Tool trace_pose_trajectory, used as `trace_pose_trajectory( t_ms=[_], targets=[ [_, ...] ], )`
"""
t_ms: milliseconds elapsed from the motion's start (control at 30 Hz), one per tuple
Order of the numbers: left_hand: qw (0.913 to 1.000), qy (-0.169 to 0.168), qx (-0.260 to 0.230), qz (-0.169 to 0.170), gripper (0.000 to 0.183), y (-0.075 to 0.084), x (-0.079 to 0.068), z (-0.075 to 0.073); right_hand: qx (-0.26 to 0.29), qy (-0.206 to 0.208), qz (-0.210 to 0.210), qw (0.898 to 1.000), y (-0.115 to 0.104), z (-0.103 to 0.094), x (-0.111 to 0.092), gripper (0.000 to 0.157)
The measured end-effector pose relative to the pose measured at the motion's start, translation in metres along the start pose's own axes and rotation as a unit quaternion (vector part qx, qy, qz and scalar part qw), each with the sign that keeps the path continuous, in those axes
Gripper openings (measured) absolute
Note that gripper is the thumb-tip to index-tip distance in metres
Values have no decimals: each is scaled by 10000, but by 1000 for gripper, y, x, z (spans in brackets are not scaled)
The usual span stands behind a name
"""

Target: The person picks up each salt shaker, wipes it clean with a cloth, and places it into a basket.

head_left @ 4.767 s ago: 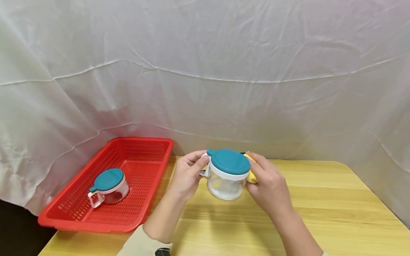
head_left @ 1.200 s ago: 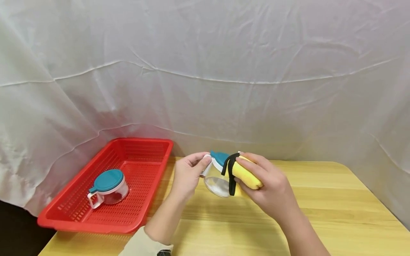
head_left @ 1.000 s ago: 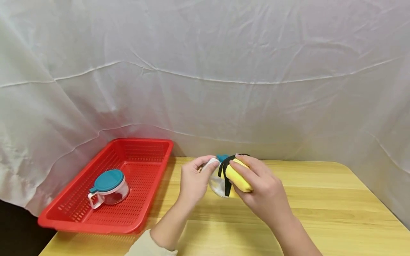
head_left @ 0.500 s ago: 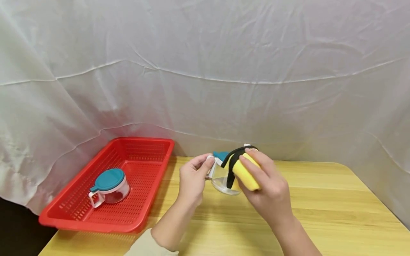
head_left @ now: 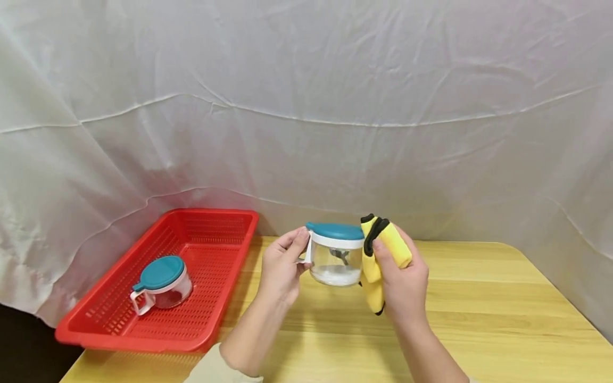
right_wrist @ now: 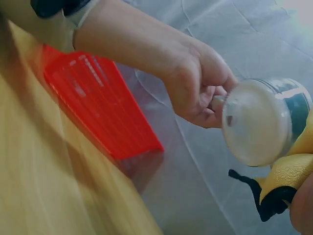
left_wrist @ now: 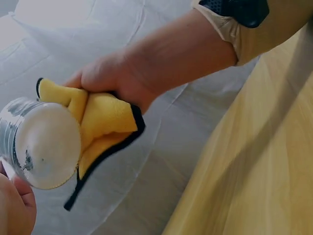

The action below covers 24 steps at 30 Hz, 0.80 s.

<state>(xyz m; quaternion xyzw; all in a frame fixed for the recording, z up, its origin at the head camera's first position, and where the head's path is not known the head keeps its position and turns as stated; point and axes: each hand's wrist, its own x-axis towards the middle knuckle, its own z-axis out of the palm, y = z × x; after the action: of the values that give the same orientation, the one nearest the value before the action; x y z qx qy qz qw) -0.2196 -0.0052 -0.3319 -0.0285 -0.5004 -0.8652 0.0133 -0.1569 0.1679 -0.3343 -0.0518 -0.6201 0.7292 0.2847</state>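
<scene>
Above the table, my left hand (head_left: 282, 263) grips the white handle of a clear seasoning jar (head_left: 337, 260) with a teal lid. White powder lies in the bottom of the jar. My right hand (head_left: 407, 276) holds a bunched yellow cloth (head_left: 378, 260) with black edging against the jar's right side. Seen from below in the left wrist view, the jar's round base (left_wrist: 49, 147) faces the camera and the yellow cloth (left_wrist: 105, 122) touches its side. In the right wrist view, the left fingers (right_wrist: 215, 100) curl at the handle.
A red plastic basket (head_left: 210, 319) stands at the left of the wooden table (head_left: 503, 308). Inside it sits a second teal-lidded jar (head_left: 165, 282) with dark red contents. A pale cloth curtain (head_left: 306, 106) hangs behind the table.
The jar was tilted and half covered by the cloth; now it is nearly upright, with its front showing. My right hand has turned and shifted right, and the cloth hangs more loosely.
</scene>
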Motion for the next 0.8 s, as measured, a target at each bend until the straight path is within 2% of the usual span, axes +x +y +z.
trace_pose_trajectory(
  t_ms=[100,200,300,367,433,567,700,800],
  targets=[
    [9994,294,-81,191,11,3,1,-1,-108,-109,133,9998,4,5,-4,39],
    [9976,520,-159,428,17,7,1,-1,-219,-150,-12,9996,8,10,-10,39],
    [9954,685,-184,649,20,8,0,-1,-289,-125,-152,9994,12,14,-15,41],
    [9949,678,-112,741,21,8,-2,0,-307,-37,-190,9993,13,16,-17,42],
    [9956,514,43,786,22,7,-4,1,-296,127,-261,9991,14,16,-18,43],
    [9956,-139,508,780,25,5,-7,1,-176,420,-561,9974,14,12,-13,42],
    [9908,-769,898,663,25,5,-7,-1,-38,464,-870,9951,13,6,-6,43],
    [9844,-1129,1202,606,23,8,-7,-2,3,485,-924,9945,13,3,-2,44]
  ],
)
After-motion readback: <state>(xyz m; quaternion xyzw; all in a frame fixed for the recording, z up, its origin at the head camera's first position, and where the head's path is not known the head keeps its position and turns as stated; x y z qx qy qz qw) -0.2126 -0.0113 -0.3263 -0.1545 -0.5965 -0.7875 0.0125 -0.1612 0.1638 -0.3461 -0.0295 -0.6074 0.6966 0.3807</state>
